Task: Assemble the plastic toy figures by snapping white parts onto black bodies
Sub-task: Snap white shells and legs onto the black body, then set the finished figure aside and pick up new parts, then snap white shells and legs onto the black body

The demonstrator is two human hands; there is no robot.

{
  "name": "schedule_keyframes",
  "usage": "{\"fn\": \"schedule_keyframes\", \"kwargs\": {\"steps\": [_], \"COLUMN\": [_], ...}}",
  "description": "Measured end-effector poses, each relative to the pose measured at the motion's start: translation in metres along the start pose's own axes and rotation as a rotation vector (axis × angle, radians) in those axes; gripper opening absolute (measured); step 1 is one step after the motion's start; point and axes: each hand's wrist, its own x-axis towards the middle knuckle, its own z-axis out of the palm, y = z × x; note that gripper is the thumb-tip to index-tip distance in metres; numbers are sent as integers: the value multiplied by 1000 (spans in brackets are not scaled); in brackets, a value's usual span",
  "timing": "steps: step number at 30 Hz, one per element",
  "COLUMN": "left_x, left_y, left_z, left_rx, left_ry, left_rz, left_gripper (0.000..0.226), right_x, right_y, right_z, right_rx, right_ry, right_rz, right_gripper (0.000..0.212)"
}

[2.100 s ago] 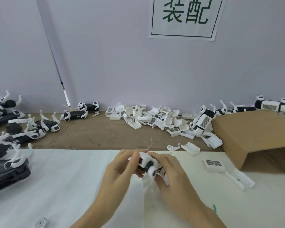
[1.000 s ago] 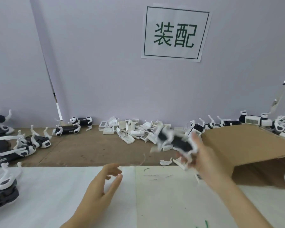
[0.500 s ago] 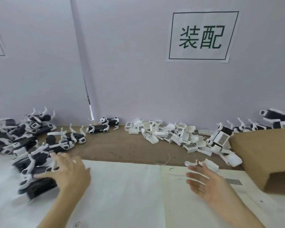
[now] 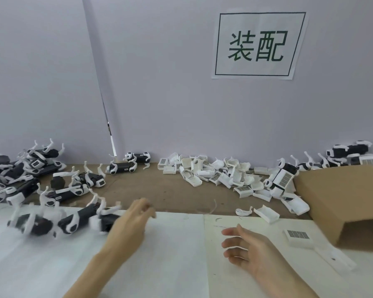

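White foam sheeting covers the near part of the surface [image 4: 170,265]; bare brown board runs behind it to the wall. I read both hands as empty. The left hand [image 4: 128,227] hovers at 9 o'clock from the sheet's centre, fingers loosely curled, its grip on nothing that I can see, just beside a blurred black body [image 4: 80,220] with white legs attached. The right hand [image 4: 249,247] hangs at 3 o'clock, fingers relaxed and spread, holding nothing.

Stock positions:
- Black bodies: heap of figures [image 4: 19,175] at 10 o'clock, several lying legs-up.
- White parts: pile of shells [image 4: 213,173] at 1 o'clock against the wall; one loose shell [image 4: 297,235] with a barcode label at 3 o'clock, near the right hand.
- Cardboard box [image 4: 342,201] at 2 o'clock, lying open-side down.

Step in hand, as I judge it: fetch the next body and shell. Recommended procedure:
1. Take the nearest body with the left hand, gripping the trunk, not the thin legs.
2. Take the loose shell with the right hand.
3. Align the shell squarely before pressing; uneven pressure may bend the clips.
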Motion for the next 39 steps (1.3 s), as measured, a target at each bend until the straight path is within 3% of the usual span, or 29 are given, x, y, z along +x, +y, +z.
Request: {"fn": "schedule_keyframes", "kwargs": {"steps": [4, 7, 9, 12, 15, 18, 21, 24, 26, 29, 31, 34, 37, 39], "left_x": [1, -2, -4, -5, -5, -1, 1, -1, -2, -2, -1, -1, -1, -1], "left_y": [68, 99, 104, 95, 82, 78, 88, 101, 108, 113, 112, 103, 94, 94], "left_z": [13, 21, 22, 18, 21, 20, 14, 12, 12, 16, 17, 17, 16, 15], "left_rx": [-153, -77, -63, -85, -252, -523, -783, -922, -978, -943, -890, -1097, -1332, -1423], "left_ry": [-144, -133, -66, -55, -99, -23, -13, -65, -74, -55, -68, -256, -491, -576], "left_rz": [402, 549, 441, 21, -212, -286, -333, -222, -107, -55, -186, -444, -475, -452], "left_gripper": [55, 71, 75, 73, 48, 38, 40, 39, 32, 38, 51, 70, 78, 84], "right_x": [-9, -12, -13, -13, -12, -12, -15, -18, -18, -16, -12, -3, -3, -4], "right_y": [2, 4, 6, 7, 10, 14, 10, 3, 0, 2, 4, 6, 6, 7], "right_z": [8, 13, 13, 13, 15, 17, 22, 26, 26, 24, 23, 18, 14, 12], "right_rx": [-107, -239, -337, -417, -380, -232, 4, 111, 71, -13, -2, -84, -120, -83], "right_ry": [-28, 46, 95, 98, 110, 137, 142, 59, 14, 52, 133, 282, 280, 237], "right_rz": [-48, -149, -199, -195, -187, -158, -10, 196, 227, 202, 171, 49, -100, -96], "right_gripper": [34, 22, 16, 15, 16, 19, 31, 58, 71, 66, 54, 52, 52, 60]}}
